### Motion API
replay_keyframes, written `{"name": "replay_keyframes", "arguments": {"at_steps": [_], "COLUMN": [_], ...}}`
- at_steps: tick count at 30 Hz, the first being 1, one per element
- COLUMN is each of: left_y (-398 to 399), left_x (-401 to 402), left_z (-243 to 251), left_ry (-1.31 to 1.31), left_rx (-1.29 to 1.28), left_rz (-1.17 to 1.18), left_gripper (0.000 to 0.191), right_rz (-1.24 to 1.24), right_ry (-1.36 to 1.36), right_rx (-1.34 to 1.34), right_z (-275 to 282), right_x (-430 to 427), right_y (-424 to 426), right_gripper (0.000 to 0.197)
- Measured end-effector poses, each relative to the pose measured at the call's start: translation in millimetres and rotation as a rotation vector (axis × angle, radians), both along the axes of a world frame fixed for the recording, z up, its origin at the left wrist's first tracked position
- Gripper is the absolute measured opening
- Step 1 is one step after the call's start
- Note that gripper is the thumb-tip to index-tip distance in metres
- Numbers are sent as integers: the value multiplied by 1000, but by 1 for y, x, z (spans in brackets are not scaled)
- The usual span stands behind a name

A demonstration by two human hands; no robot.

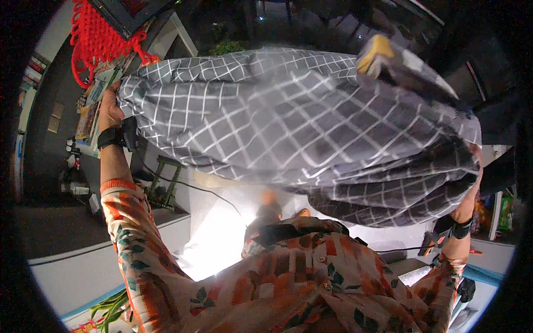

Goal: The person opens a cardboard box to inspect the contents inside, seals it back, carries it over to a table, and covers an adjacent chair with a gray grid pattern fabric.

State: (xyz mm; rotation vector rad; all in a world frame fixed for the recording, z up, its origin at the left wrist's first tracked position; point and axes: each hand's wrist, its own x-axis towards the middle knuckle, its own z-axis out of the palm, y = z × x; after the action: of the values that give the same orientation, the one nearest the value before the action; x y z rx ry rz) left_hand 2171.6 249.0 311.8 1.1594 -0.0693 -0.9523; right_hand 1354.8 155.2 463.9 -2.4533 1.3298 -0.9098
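Observation:
A large grey cloth (291, 120) with a white grid pattern is stretched between my two hands, its middle sagging and blurred. At its left end, my left hand (111, 107) grips the gathered edge, with the fingertips hidden by fabric. My right hand (472, 187) holds the opposite end; folds cover most of its fingers. Darker grid-patterned folds hang below the right part of the cloth. Across its upper right edge shows a blurred yellow, white and dark piece (377, 54), too unclear to name.
A red knotted hanging ornament (102, 37) is at upper left, close to my left hand. Below the cloth, a green stool (166, 183) stands left of the brightly lit floor (216, 233). Thin cables run from the black straps on both wrists. Green leaves (112, 308) show at lower left.

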Motion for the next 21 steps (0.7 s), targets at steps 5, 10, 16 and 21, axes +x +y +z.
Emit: {"name": "replay_keyframes", "arguments": {"at_steps": [5,10,16,21], "left_y": [41,19,34,44], "left_x": [12,-44,-37,-87], "left_z": [-2,35,8,-79], "left_ry": [-349,-318,-249,-387], "left_rx": [91,82,32,250], "left_rz": [-67,41,26,-419], "left_gripper": [24,33,41,45], "right_rz": [65,93,384,550], "right_ry": [-477,-324,-224,-240], "right_rx": [376,394,628,854], "right_z": [0,7,-6,-40], "right_x": [-14,-10,56,101], "right_y": [-13,24,53,61], "right_gripper": [55,55,55,54]}}
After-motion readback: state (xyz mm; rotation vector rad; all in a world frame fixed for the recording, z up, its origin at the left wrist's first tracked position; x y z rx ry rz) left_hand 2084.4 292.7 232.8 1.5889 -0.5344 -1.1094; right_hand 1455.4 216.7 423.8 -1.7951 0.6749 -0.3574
